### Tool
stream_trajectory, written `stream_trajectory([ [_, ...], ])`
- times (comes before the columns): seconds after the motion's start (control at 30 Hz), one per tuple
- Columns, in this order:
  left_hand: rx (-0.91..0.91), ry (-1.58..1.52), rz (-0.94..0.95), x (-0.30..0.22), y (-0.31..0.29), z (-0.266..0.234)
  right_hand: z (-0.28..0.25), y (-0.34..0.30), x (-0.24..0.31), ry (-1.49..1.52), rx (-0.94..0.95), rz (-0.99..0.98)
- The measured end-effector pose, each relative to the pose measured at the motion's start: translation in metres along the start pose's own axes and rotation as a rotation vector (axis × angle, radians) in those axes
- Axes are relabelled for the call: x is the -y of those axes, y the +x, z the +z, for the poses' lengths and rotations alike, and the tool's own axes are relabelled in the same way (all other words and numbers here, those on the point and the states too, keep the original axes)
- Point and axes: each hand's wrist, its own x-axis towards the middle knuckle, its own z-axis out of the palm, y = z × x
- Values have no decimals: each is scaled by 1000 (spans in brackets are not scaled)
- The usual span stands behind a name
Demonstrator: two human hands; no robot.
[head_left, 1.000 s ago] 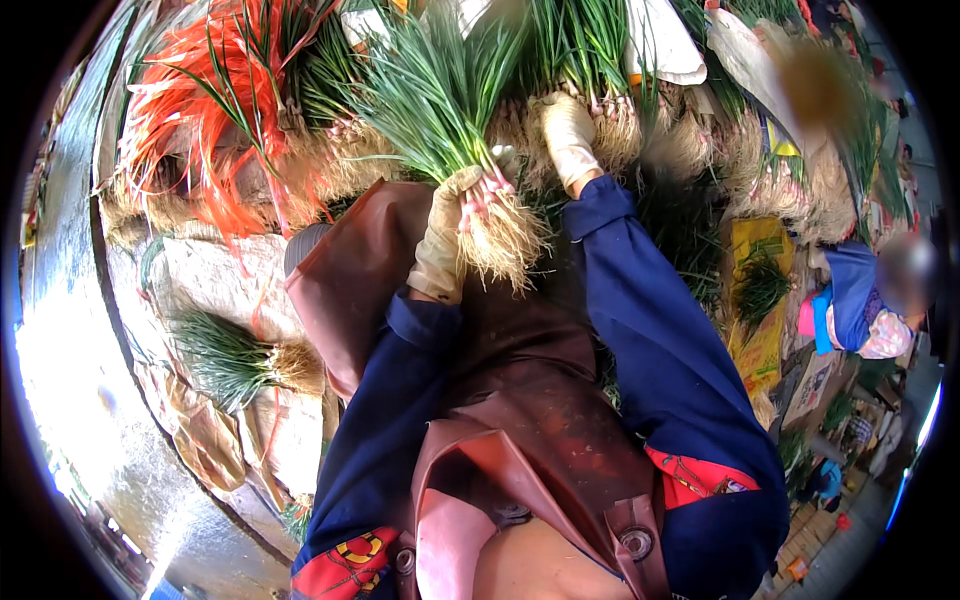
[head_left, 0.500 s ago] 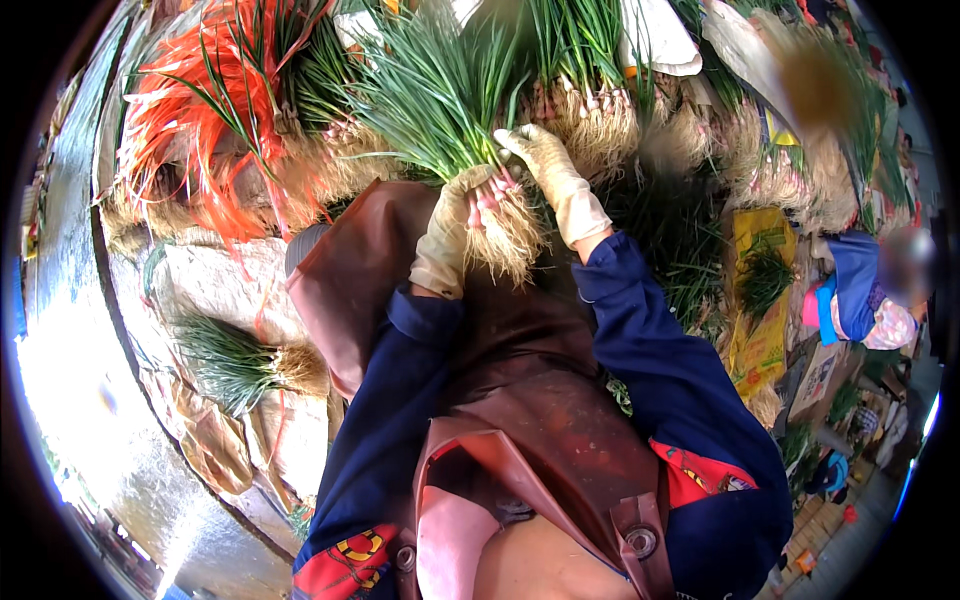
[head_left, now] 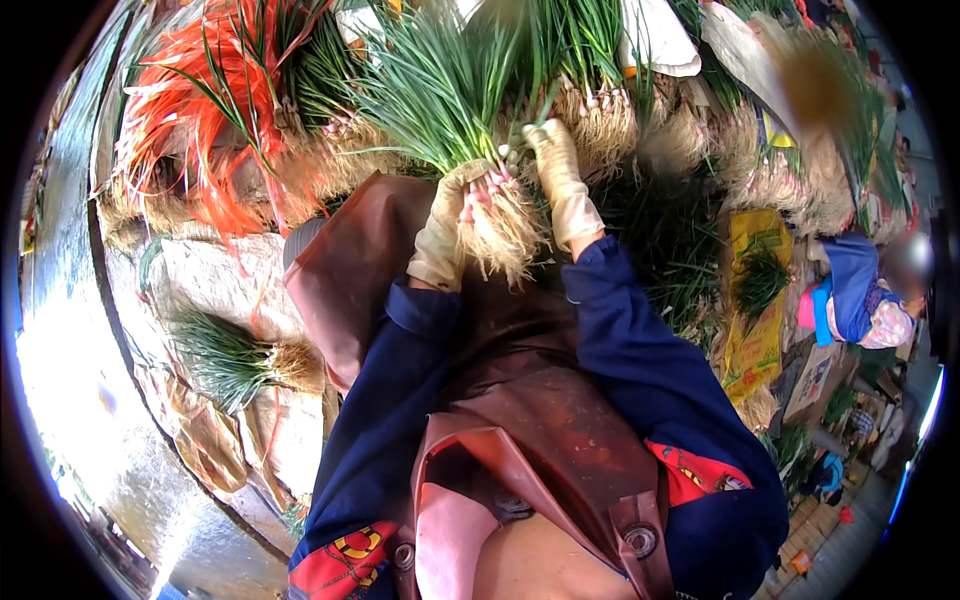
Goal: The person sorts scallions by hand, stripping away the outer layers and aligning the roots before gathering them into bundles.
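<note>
My left hand [head_left: 445, 225], in a pale work glove, is closed round a bunch of spring onions [head_left: 440, 95]. Their green leaves fan up and away, while the pinkish bulbs and straw-coloured roots [head_left: 503, 232] hang out toward me over my lap. Just right of the bunch is my gloved right hand [head_left: 557, 178], apart from the bulbs. Its fingers are pinched together, and a thin green leaf [head_left: 549, 100] shows at their tips. The finger ends are partly blurred against the greenery behind.
A brown apron [head_left: 540, 400] covers my lap. Rooted spring onion bunches [head_left: 600, 110] line the far side. Orange-red plastic strips [head_left: 200, 110] are heaped far left. One bunch [head_left: 225, 355] lies on sacking at left; loose greens [head_left: 660, 230] and a yellow sack [head_left: 755, 340] are right. Another person [head_left: 855, 290] is farther right.
My right hand has moved right, away from the bunch's stems, with a thin leaf at its fingertips. My left hand keeps its hold, the bunch shifted slightly left.
</note>
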Motion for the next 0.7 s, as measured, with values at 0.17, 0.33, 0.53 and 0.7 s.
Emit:
stream_trajectory([
  [0.17,13,-104,0,-1,-19,59,-72,42,-49,374,117,7],
  [0.33,145,22,27,5,-17,70,-62,-26,-4,157,381,-28],
  [0.53,141,22,-23,5,-9,58,-54,-35,1,-334,353,-340],
  [0.7,162,-19,-29,5,-9,55,-57,-12,-13,-108,107,-189],
])
